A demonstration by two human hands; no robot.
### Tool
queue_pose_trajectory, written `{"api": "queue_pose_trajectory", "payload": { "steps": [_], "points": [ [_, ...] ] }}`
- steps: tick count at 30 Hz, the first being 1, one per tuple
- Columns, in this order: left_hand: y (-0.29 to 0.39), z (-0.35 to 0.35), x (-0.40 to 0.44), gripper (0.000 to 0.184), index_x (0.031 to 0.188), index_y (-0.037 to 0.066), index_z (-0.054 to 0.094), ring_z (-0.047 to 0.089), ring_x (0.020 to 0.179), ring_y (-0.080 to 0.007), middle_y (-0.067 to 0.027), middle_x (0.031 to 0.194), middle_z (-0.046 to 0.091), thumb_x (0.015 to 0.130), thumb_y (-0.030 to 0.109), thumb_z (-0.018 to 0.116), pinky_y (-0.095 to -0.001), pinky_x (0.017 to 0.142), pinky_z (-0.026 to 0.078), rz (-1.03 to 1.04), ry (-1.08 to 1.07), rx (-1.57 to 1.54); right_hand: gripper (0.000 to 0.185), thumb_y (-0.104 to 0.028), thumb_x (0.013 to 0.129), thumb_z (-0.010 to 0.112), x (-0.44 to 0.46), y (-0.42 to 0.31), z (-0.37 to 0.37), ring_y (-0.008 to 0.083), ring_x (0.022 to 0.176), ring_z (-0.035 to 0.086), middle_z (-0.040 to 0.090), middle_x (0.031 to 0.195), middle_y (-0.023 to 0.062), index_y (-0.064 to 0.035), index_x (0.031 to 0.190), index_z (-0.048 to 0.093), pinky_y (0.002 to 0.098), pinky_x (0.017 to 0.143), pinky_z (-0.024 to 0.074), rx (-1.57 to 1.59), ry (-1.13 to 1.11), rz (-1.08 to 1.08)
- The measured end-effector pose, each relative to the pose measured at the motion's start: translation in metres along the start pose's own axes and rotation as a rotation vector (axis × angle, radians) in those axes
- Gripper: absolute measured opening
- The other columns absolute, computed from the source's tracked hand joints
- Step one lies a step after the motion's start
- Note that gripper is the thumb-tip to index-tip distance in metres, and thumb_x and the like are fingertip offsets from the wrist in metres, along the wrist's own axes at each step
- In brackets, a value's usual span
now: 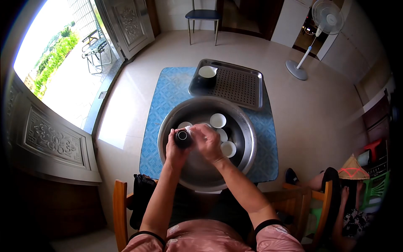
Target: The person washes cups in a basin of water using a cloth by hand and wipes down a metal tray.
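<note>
My left hand [177,152] is wrapped round a dark cup [182,137], whose base with a pale ring faces up at me. Close against it, my right hand [206,143] is closed, its fingers slightly blurred. A small white wad [188,129] shows at its fingertips, by the dark cup's side; its kind is unclear. Both hands are over a large steel basin [248,156]. In the basin are several cups with white insides, among them a cup [218,120] towards the back and a cup [228,149] at the right. Others are partly hidden by my hands.
A perforated steel tray [239,88] lies behind the basin, bearing a dark pitcher with a white inside [208,72]. Both rest on a blue-patterned table [157,122]. A standing fan [310,50] and a chair [203,15] stand beyond. Another person's legs [314,181] show at right.
</note>
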State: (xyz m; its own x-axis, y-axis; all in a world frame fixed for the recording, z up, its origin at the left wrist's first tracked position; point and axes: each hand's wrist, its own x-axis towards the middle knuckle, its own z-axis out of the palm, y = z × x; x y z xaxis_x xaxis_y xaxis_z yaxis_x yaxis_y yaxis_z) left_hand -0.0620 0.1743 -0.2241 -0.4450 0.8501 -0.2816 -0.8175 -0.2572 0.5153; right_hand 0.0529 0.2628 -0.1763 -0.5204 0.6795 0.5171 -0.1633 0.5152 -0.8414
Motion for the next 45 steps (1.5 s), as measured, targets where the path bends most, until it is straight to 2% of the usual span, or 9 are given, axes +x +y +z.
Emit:
{"api": "queue_pose_trajectory", "payload": {
  "steps": [3, 10, 13, 18, 22, 27, 30, 34, 45],
  "points": [
    [-0.001, 0.018, -0.005, 0.037, 0.099, 0.012, 0.057, 0.061, 0.073, -0.0152, -0.0040, 0.087, 0.062, 0.101, 0.043, 0.037, -0.0274, 0.049, 0.047, -0.010, 0.164, 0.061, 0.013, -0.004, 0.089, 0.061, 0.000, 0.007, 0.000, 0.0198, 0.082, 0.066, 0.068, 0.092, 0.0103, -0.0043, 0.100, 0.068, 0.0294, 0.071, 0.0514, -0.008, 0.001, 0.005],
    [0.000, 0.017, -0.008, 0.039, 0.103, 0.011, 0.058, 0.063, 0.080, -0.0182, -0.0070, 0.091, 0.064, 0.100, 0.044, 0.037, -0.0342, 0.061, 0.054, -0.078, 0.130, 0.223, 0.015, -0.013, 0.093, 0.063, -0.001, 0.014, 0.000, 0.0072, 0.083, 0.061, 0.068, 0.094, 0.0021, -0.0052, 0.105, 0.068, 0.0230, 0.075, 0.0499, 0.378, 0.045, 0.348],
    [-0.001, 0.018, -0.008, 0.041, 0.104, 0.010, 0.058, 0.064, 0.080, -0.0189, -0.0077, 0.092, 0.064, 0.100, 0.045, 0.036, -0.0342, 0.061, 0.054, -0.052, 0.129, 0.232, 0.017, -0.014, 0.093, 0.064, 0.003, 0.009, -0.003, 0.0070, 0.086, 0.061, 0.067, 0.095, 0.0014, -0.0023, 0.106, 0.066, 0.0219, 0.079, 0.0491, 0.611, 0.101, 0.413],
    [-0.001, 0.028, -0.011, 0.044, 0.106, 0.009, 0.059, 0.064, 0.078, -0.0197, -0.0081, 0.091, 0.065, 0.100, 0.046, 0.036, -0.0335, 0.058, 0.053, -0.023, 0.236, 0.210, 0.018, -0.012, 0.093, 0.064, 0.003, 0.009, -0.005, 0.0073, 0.089, 0.061, 0.067, 0.097, 0.0020, -0.0013, 0.107, 0.065, 0.0219, 0.080, 0.0487, 0.624, 0.064, 0.411],
    [-0.003, 0.005, -0.002, 0.046, 0.108, 0.009, 0.059, 0.064, 0.078, -0.0201, -0.0081, 0.092, 0.064, 0.100, 0.048, 0.037, -0.0335, 0.060, 0.053, -0.048, 0.186, 0.233, 0.018, -0.012, 0.093, 0.064, 0.004, 0.009, -0.004, 0.0075, 0.088, 0.061, 0.067, 0.098, 0.0021, -0.0014, 0.107, 0.065, 0.0216, 0.080, 0.0487, 0.653, 0.091, 0.386],
    [-0.002, 0.007, -0.003, 0.046, 0.109, 0.010, 0.059, 0.064, 0.078, -0.0202, -0.0079, 0.095, 0.064, 0.098, 0.050, 0.039, -0.0342, 0.061, 0.054, -0.049, 0.202, 0.267, 0.019, -0.012, 0.090, 0.066, 0.003, 0.006, -0.004, 0.0079, 0.092, 0.061, 0.067, 0.102, 0.0017, -0.0054, 0.108, 0.067, 0.0227, 0.081, 0.0486, 0.613, -0.025, 0.395],
    [-0.004, 0.024, -0.005, 0.049, 0.105, 0.004, 0.056, 0.058, 0.060, -0.0211, -0.0118, 0.084, 0.063, 0.101, 0.046, 0.030, -0.0263, 0.044, 0.043, -0.008, 0.325, 0.213, 0.024, -0.012, 0.086, 0.069, 0.003, 0.009, -0.006, 0.0079, 0.092, 0.060, 0.067, 0.105, 0.0011, -0.0082, 0.110, 0.067, 0.0223, 0.077, 0.0463, 0.307, -0.087, 0.305],
    [-0.002, 0.016, -0.006, 0.047, 0.104, 0.004, 0.056, 0.060, 0.065, -0.0199, -0.0092, 0.084, 0.061, 0.100, 0.045, 0.032, -0.0285, 0.050, 0.047, -0.032, 0.299, 0.237, 0.030, -0.011, 0.082, 0.072, 0.004, 0.009, -0.002, 0.0077, 0.089, 0.059, 0.067, 0.108, 0.0010, -0.0093, 0.111, 0.067, 0.0218, 0.070, 0.0417, 0.120, -0.081, 0.099],
    [-0.002, 0.024, -0.011, 0.037, 0.101, 0.011, 0.054, 0.062, 0.078, -0.0167, -0.0056, 0.088, 0.061, 0.099, 0.046, 0.041, -0.0331, 0.065, 0.056, 0.007, 0.255, 0.328, 0.025, -0.007, 0.085, 0.067, 0.000, 0.012, -0.002, 0.0088, 0.088, 0.061, 0.068, 0.102, 0.0041, -0.0056, 0.110, 0.065, 0.0233, 0.074, 0.0480, 0.167, -0.060, 0.259]
  ]
}}
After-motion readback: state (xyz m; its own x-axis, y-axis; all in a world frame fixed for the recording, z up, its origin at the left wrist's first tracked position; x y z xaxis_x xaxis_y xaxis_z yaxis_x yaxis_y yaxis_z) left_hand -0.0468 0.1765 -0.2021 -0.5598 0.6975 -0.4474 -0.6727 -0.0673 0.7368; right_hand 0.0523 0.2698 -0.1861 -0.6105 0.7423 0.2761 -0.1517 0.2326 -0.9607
